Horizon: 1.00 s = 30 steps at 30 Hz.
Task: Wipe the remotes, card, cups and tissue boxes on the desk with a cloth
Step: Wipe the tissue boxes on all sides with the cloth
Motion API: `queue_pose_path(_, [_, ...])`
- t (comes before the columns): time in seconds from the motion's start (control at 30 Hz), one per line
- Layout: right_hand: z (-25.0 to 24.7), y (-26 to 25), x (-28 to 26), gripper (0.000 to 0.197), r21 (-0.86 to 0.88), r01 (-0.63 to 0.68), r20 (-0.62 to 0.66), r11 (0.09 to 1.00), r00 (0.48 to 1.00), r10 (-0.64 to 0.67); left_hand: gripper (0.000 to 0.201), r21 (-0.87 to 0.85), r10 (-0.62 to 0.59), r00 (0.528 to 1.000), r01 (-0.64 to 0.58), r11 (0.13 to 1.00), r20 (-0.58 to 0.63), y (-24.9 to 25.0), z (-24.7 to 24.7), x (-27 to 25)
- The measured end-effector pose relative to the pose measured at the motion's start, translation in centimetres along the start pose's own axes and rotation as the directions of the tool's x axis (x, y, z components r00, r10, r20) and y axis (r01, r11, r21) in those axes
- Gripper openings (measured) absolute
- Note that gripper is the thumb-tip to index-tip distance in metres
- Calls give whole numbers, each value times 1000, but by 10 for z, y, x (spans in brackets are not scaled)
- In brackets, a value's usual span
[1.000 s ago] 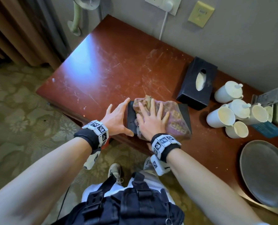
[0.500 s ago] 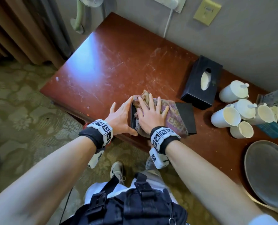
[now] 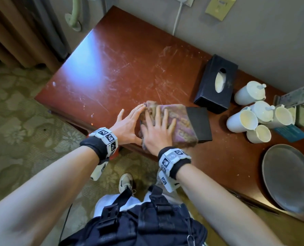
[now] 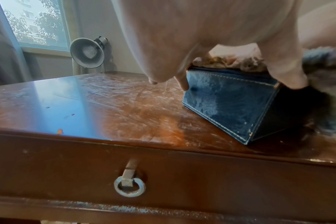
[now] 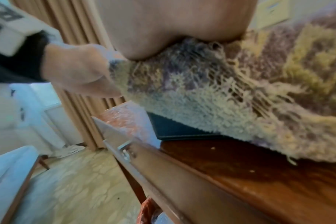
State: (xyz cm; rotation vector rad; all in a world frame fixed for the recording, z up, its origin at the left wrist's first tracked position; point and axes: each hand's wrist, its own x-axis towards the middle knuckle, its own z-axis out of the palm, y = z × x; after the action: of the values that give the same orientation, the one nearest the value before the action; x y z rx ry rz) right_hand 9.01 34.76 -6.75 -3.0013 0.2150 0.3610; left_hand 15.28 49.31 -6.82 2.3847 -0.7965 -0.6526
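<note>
On the bench's (image 3: 112, 55) near edge, the left hand (image 3: 128, 124), fingers straight, braces the black tissue box's (image 3: 200, 124) left end, probably to stop it sliding, while the right hand (image 3: 157, 132), spread flat with fingers pointing away, presses the cloth (image 3: 180, 121) onto its top.

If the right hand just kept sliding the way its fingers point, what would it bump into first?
Probably nothing soon. The right hand lies flat on the cloth over the near tissue box, fingers aimed toward the wall. Past the box's far edge lies bare desk; the other tissue box sits off to the right.
</note>
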Motion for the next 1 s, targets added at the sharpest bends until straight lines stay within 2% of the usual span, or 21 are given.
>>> queue_pose_path(0.07, [1, -1, -1, 60, -16, 59, 10, 998, 998, -58, 132, 1, 7, 1000, -7, 1000, -9, -2, 0, -1])
queue_pose_path(0.17, [-1, 26, 0, 60, -10, 90, -13, 996, 996, -90, 135, 4, -1, 1000, 1, 1000, -11, -4, -1, -2])
queue_pose_path(0.3, [-8, 70, 7, 58, 47, -113, -20, 992, 993, 114, 137, 45, -15, 999, 17, 999, -31, -3, 2, -1])
queue_pose_path(0.4, [-6, 56, 5, 57, 58, -248, -75, 967, 965, 252, 136, 59, -10, 999, 13, 998, -40, -2, 4, -1])
queue_pose_path(0.43, [-4, 42, 2, 56, 53, -234, -80, 971, 968, 237, 136, 70, -7, 999, 10, 997, -39, 0, 4, 0])
queue_pose_path(0.53, [3, 15, -11, 54, 9, -13, -27, 1000, 1000, 13, 135, 153, 1, 1000, 2, 988, -25, 4, 4, 2])
queue_pose_path(0.63, [0, 42, -13, 52, 24, 58, -21, 998, 998, -58, 137, 178, -11, 1000, 16, 984, -25, 6, 4, 4])
queue_pose_path(0.7, [-3, 75, -10, 51, 27, -5, -53, 1000, 999, 6, 138, 181, -21, 999, 26, 983, -27, 6, 4, 5])
queue_pose_path(0.83, [-13, 135, -4, 52, 89, -251, -81, 964, 963, 258, 132, 257, -38, 999, 43, 965, -22, 11, 7, 5])
queue_pose_path(0.93, [-7, 132, 0, 50, 140, -369, -139, 919, 912, 387, 130, 345, -63, 998, 59, 937, -2, 24, 10, 7])
queue_pose_path(1.0, [-5, 111, -2, 53, 124, -360, -182, 925, 908, 377, 132, 371, -77, 997, 74, 926, -5, 32, 12, 9])
